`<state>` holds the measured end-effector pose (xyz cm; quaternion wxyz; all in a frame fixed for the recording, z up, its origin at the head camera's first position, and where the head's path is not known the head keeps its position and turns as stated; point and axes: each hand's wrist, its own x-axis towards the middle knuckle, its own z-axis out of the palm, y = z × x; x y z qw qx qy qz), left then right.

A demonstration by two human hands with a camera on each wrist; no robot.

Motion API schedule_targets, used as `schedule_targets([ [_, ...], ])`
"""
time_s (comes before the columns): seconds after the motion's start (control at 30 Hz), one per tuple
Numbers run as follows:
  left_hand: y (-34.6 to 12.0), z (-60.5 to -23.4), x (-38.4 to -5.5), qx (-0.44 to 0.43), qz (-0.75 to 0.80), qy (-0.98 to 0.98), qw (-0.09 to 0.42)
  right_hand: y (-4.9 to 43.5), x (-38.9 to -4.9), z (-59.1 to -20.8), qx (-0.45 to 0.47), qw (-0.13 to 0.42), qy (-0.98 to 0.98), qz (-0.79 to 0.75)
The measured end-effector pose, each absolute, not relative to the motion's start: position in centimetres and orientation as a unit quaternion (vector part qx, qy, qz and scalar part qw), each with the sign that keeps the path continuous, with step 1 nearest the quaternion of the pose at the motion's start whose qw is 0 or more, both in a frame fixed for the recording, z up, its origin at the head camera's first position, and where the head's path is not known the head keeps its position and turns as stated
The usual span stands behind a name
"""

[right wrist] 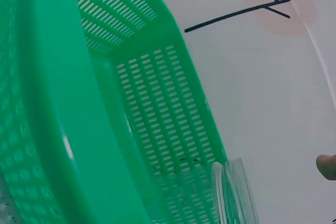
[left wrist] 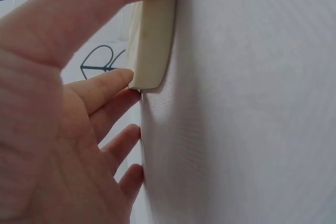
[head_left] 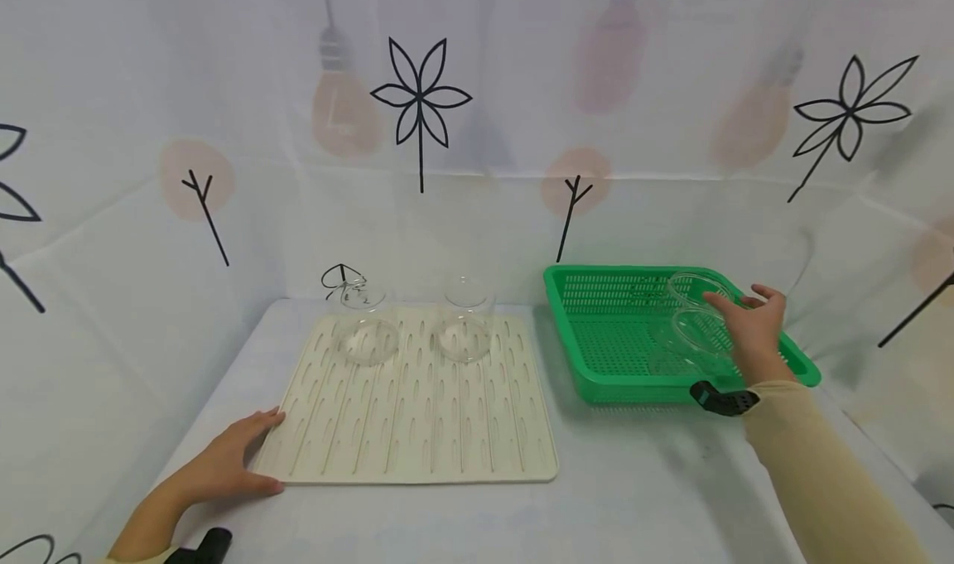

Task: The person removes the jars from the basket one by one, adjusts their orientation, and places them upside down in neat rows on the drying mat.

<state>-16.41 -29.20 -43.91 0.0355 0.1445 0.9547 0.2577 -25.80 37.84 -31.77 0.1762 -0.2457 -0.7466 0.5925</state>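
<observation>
My left hand (head_left: 224, 460) rests at the near left corner of a cream ribbed drying mat (head_left: 417, 431). Its thumb lies along the front edge, while the straightish fingers touch the left side; the left wrist view shows the mat's thick edge (left wrist: 155, 45) between them. Two clear glasses, a left one (head_left: 368, 340) and a right one (head_left: 465, 336), stand apart on the mat's far half. Over the right side of a green basket (head_left: 596, 388), my right hand (head_left: 756, 332) spreads thumb and fingers beside clear glasses (head_left: 701, 332) inside it. A fingertip (right wrist: 326, 167) shows apart from the glass.
The basket has slotted walls and stands right of the mat on a white-covered table (head_left: 619, 498). A patterned white cloth (head_left: 492, 133) hangs behind and at both sides. Bare tabletop lies in front of the mat and basket.
</observation>
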Motion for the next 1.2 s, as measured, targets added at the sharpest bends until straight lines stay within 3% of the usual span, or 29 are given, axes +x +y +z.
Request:
schedule_targets([
  [0.6,-29.2,-43.6,-16.2,0.150,0.265,0.952,0.026,38.6,-25.8,-31.9,-0.264,0.141,-0.754,0.584],
  [1.2,-29.4,-43.9,-16.6,0.154,0.267,0.951,0.027,34.8,-27.1,-32.3,-0.182,0.083,-0.792,0.577],
])
